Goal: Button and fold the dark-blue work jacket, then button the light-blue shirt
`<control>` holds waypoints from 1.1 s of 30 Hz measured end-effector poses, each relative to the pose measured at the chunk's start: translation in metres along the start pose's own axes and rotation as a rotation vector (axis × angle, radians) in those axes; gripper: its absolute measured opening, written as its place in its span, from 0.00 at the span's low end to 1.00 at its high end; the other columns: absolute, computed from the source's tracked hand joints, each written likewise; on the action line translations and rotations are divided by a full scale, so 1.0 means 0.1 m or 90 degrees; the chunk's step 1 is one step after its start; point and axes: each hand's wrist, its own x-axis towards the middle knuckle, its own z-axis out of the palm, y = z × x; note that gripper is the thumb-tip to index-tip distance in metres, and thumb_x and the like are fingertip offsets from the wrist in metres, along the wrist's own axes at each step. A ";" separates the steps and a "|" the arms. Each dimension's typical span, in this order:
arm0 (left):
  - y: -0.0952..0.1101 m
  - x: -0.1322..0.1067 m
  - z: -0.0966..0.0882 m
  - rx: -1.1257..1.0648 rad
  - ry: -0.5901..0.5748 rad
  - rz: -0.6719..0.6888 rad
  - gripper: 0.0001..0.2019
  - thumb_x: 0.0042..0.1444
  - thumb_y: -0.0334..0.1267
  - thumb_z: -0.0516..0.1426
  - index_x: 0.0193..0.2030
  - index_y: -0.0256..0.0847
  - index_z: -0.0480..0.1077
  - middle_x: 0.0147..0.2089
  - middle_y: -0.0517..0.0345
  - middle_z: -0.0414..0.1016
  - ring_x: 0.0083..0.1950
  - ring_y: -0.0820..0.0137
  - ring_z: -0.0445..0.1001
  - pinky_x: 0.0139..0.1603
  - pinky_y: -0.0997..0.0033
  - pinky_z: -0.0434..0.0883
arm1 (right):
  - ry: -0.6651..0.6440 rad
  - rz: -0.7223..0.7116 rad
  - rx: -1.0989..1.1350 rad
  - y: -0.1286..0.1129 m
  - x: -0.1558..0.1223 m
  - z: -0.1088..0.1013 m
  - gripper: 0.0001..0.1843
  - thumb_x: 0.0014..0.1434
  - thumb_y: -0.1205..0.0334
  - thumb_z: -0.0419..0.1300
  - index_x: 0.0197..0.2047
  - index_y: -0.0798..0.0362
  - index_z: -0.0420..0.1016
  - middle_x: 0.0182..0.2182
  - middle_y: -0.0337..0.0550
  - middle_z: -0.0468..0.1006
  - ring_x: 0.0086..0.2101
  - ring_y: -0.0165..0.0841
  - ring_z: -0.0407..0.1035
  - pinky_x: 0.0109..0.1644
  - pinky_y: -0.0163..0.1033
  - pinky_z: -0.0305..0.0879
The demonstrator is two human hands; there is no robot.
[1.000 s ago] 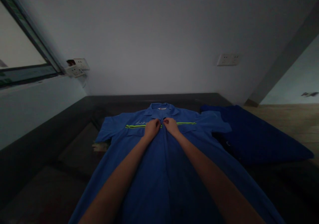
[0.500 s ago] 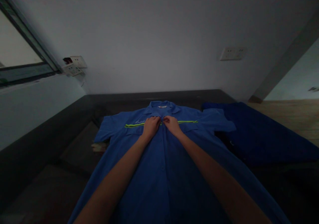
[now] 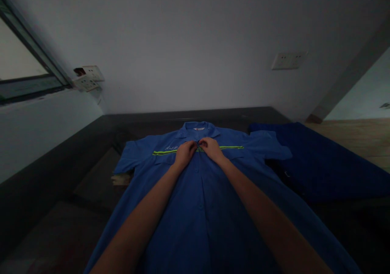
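A blue short-sleeved shirt (image 3: pixel 179 209) lies spread face up, its collar pointing away from me and a yellow-green stripe running across the chest. My left hand (image 3: pixel 184 154) pinches the front placket just below the collar. Close beside it, my right hand (image 3: pixel 210 147) has its fingers closed on the other edge of the placket. The fingertips of both hands nearly meet, and any button between them is too small to make out. Lower on the front, buttons show along the placket.
Dark blue folded cloth (image 3: pixel 323 160) lies to the right, partly under the shirt's sleeve. A dark raised edge (image 3: pixel 183 115) runs along the wall behind. Wall sockets (image 3: pixel 289 60) are at the right, more sockets (image 3: pixel 88 79) at the left near a window (image 3: pixel 24 59).
My right hand has lifted slightly and turned at the placket, while my left hand stays nearly in place. The view has shifted a little.
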 end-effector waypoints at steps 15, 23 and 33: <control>-0.06 0.05 -0.04 0.004 -0.051 0.035 0.08 0.59 0.34 0.53 0.39 0.40 0.73 0.38 0.54 0.77 0.40 0.66 0.73 0.42 0.72 0.66 | -0.094 -0.134 -0.192 0.01 -0.03 -0.02 0.08 0.60 0.72 0.55 0.39 0.57 0.75 0.38 0.47 0.75 0.41 0.34 0.68 0.48 0.36 0.60; -0.08 0.14 -0.12 -0.045 -0.122 -0.079 0.08 0.56 0.36 0.56 0.37 0.38 0.77 0.37 0.54 0.79 0.38 0.67 0.74 0.41 0.73 0.67 | -0.091 -0.111 -0.225 0.00 -0.05 0.01 0.07 0.60 0.69 0.56 0.39 0.52 0.75 0.38 0.44 0.75 0.42 0.35 0.68 0.45 0.36 0.61; 0.16 0.08 -0.04 0.047 -0.065 -0.233 0.10 0.58 0.39 0.52 0.34 0.40 0.74 0.39 0.53 0.79 0.43 0.62 0.74 0.48 0.61 0.61 | -0.077 -0.070 -0.242 -0.05 -0.13 0.01 0.06 0.61 0.66 0.57 0.40 0.52 0.75 0.40 0.45 0.75 0.44 0.35 0.67 0.44 0.36 0.61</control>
